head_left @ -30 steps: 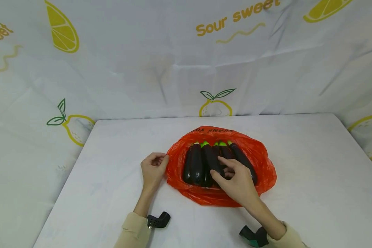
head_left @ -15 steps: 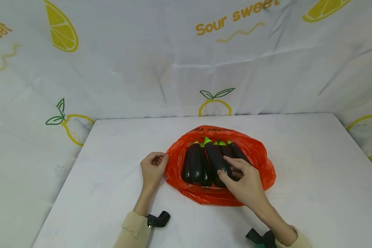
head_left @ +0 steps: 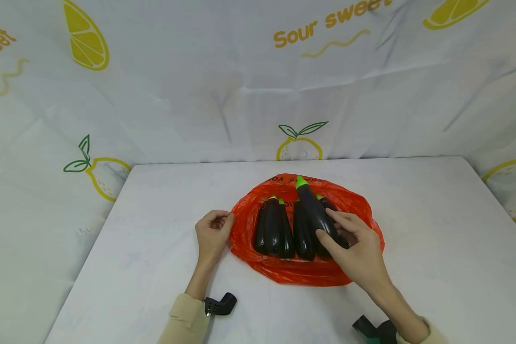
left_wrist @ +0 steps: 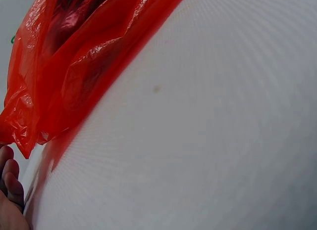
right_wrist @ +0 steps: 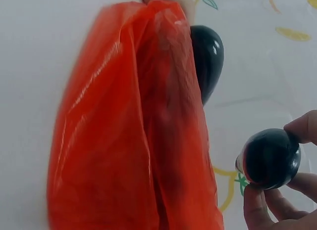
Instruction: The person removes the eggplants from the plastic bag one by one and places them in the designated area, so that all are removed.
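A red plastic bag (head_left: 284, 275) lies with its mouth spread, several dark eggplants (head_left: 273, 229) side by side inside it. My left hand (head_left: 212, 239) pinches the bag's left rim between thumb and fingers; in the left wrist view the red plastic (left_wrist: 74, 86) stretches away from curled fingers. At the bag's right side, my right hand (head_left: 358, 251) grips one eggplant (head_left: 313, 206) by its thick end, its green cap pointing to the far rim. Seen end-on in the right wrist view, that eggplant (right_wrist: 272, 158) sits between thumb and fingers, apart from the bag wall (right_wrist: 99, 141).
A white-covered table (head_left: 155, 200) bears the bag near its middle. Behind it hangs a white cloth (head_left: 176, 95) printed with lemons and lettering. Black wrist cameras (head_left: 220, 304) sit at both wrists, below light sleeves (head_left: 185, 320).
My right hand has lifted one eggplant from among the others and moved it right and away from me. More of the eggplants beneath now show. The left hand has stayed at the rim.
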Demonstrator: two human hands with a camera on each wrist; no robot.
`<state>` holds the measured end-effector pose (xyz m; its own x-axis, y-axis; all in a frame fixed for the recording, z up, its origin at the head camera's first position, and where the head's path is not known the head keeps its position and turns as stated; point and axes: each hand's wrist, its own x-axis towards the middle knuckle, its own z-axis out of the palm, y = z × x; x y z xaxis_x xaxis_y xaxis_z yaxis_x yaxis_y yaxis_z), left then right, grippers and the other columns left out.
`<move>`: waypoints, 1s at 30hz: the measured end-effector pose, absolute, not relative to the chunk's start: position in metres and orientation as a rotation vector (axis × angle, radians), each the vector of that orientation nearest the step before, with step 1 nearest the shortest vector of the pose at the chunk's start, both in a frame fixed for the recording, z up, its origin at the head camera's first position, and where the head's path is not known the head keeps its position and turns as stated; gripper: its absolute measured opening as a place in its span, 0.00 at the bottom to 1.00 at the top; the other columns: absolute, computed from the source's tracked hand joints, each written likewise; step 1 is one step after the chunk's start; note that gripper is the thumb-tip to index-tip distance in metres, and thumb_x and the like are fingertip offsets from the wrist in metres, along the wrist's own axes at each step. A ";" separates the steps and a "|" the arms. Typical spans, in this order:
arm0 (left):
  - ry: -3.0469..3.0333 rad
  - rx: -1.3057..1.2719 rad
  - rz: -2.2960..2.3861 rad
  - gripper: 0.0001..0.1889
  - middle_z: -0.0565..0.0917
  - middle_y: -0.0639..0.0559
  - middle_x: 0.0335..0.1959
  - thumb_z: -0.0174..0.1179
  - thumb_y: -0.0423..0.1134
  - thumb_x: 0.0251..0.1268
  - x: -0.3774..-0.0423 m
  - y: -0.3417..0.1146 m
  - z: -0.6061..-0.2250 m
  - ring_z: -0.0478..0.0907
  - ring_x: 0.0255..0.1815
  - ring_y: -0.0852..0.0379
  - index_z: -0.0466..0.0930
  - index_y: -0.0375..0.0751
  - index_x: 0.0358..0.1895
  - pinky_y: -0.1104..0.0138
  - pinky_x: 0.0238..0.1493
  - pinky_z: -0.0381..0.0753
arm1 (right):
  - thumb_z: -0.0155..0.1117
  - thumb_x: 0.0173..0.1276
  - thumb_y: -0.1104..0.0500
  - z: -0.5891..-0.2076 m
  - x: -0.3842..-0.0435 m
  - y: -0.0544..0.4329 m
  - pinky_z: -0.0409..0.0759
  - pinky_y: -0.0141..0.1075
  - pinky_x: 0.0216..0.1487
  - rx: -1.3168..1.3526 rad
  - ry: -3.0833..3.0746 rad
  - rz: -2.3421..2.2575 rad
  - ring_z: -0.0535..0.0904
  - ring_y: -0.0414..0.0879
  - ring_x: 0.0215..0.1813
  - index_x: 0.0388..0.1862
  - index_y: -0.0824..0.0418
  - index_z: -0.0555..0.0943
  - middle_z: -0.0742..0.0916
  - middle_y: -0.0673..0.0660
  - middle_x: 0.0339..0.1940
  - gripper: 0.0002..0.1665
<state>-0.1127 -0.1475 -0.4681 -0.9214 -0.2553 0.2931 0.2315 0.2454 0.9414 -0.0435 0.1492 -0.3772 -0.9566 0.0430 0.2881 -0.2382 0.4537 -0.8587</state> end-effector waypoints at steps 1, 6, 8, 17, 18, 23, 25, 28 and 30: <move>-2.137 0.023 -1.723 0.02 0.84 0.37 0.25 0.67 0.27 0.61 -0.113 -0.148 -0.469 0.73 0.24 0.65 0.87 0.32 0.32 0.79 0.28 0.74 | 0.74 0.61 0.69 -0.377 -0.044 0.151 0.80 0.16 0.47 0.171 -2.421 1.509 0.78 0.34 0.43 0.61 0.67 0.83 0.85 0.63 0.52 0.27; -2.131 0.024 -1.720 0.03 0.84 0.37 0.26 0.67 0.28 0.62 -0.112 -0.147 -0.469 0.73 0.24 0.66 0.88 0.32 0.32 0.79 0.29 0.74 | 0.73 0.60 0.73 -0.378 -0.050 0.164 0.79 0.15 0.47 0.177 -2.350 1.484 0.79 0.31 0.42 0.61 0.69 0.83 0.85 0.60 0.48 0.28; -2.134 0.024 -1.713 0.03 0.85 0.37 0.26 0.67 0.29 0.62 -0.112 -0.147 -0.468 0.73 0.24 0.66 0.88 0.32 0.32 0.79 0.29 0.74 | 0.72 0.59 0.74 -0.378 -0.052 0.170 0.78 0.15 0.48 0.164 -2.332 1.459 0.79 0.30 0.42 0.61 0.69 0.82 0.84 0.56 0.48 0.28; -2.144 0.023 -1.697 0.02 0.84 0.40 0.25 0.67 0.27 0.62 -0.112 -0.147 -0.468 0.73 0.24 0.67 0.87 0.33 0.32 0.79 0.28 0.74 | 0.71 0.61 0.72 -0.382 -0.064 0.208 0.71 0.10 0.51 -0.053 -2.351 1.322 0.76 0.29 0.43 0.63 0.65 0.82 0.78 0.33 0.48 0.29; -2.145 0.022 -1.694 0.02 0.84 0.41 0.25 0.67 0.27 0.62 -0.113 -0.147 -0.469 0.73 0.24 0.67 0.87 0.32 0.32 0.79 0.28 0.74 | 0.71 0.61 0.71 -0.384 -0.065 0.212 0.71 0.09 0.50 -0.087 -2.352 1.314 0.75 0.30 0.43 0.63 0.65 0.82 0.78 0.32 0.48 0.28; -2.143 0.020 -1.692 0.02 0.84 0.43 0.24 0.67 0.27 0.61 -0.113 -0.148 -0.470 0.73 0.23 0.67 0.87 0.32 0.31 0.78 0.28 0.74 | 0.70 0.63 0.69 -0.394 -0.070 0.230 0.69 0.08 0.49 -0.194 -2.371 1.273 0.74 0.28 0.43 0.63 0.64 0.82 0.77 0.33 0.49 0.28; -2.143 0.023 -1.695 0.02 0.84 0.44 0.24 0.67 0.27 0.61 -0.113 -0.148 -0.470 0.73 0.23 0.67 0.87 0.32 0.31 0.78 0.27 0.74 | 0.71 0.63 0.68 -0.397 -0.072 0.236 0.69 0.08 0.48 -0.223 -2.375 1.248 0.73 0.28 0.42 0.63 0.64 0.82 0.78 0.35 0.49 0.28; -2.142 0.027 -1.708 0.02 0.84 0.45 0.24 0.67 0.27 0.61 -0.114 -0.148 -0.470 0.73 0.23 0.66 0.87 0.32 0.31 0.78 0.27 0.74 | 0.71 0.63 0.67 -0.402 -0.073 0.244 0.68 0.07 0.47 -0.257 -2.383 1.220 0.72 0.26 0.41 0.63 0.64 0.82 0.80 0.43 0.50 0.27; -2.144 0.025 -1.713 0.02 0.84 0.44 0.25 0.67 0.27 0.61 -0.114 -0.148 -0.470 0.73 0.23 0.66 0.87 0.31 0.31 0.78 0.28 0.74 | 0.70 0.63 0.67 -0.406 -0.073 0.248 0.67 0.07 0.47 -0.267 -2.396 1.195 0.71 0.26 0.41 0.63 0.65 0.82 0.83 0.52 0.52 0.27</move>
